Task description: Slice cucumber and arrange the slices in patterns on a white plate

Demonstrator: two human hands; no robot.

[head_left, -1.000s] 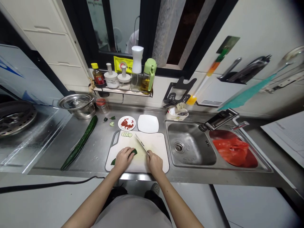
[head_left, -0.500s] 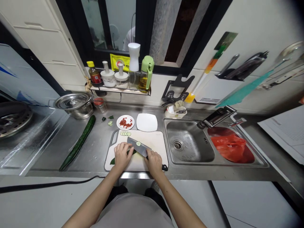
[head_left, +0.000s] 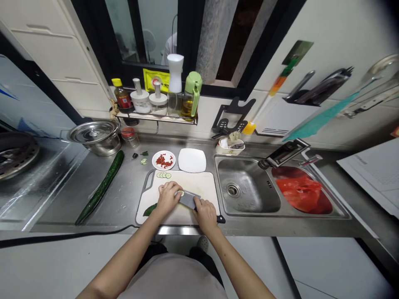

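Note:
My right hand (head_left: pixel 204 209) is closed on the handle of a cleaver (head_left: pixel 189 199), whose broad blade lies tilted flat over the white cutting board (head_left: pixel 204 182). My left hand (head_left: pixel 168 198) has its fingers curled onto the blade's left end, with the fingertips on a small cucumber slice (head_left: pixel 181 193) stuck there. A dark green cucumber piece (head_left: pixel 150 209) lies loose on the board just left of that hand. Several cut slices (head_left: pixel 163 175) sit in a row at the board's far edge.
A whole cucumber (head_left: pixel 101 187) lies on the steel counter to the left, near a lidded pot (head_left: pixel 95 137). Behind the board are a small plate of red bits (head_left: pixel 163 160) and a white square plate (head_left: pixel 192 160). To the right are the sink (head_left: pixel 246 189) and a red bag (head_left: pixel 301 193).
The cleaver has gone from cutting upright to lying tilted flat. My left hand has let go of the cucumber piece and moved right onto the blade.

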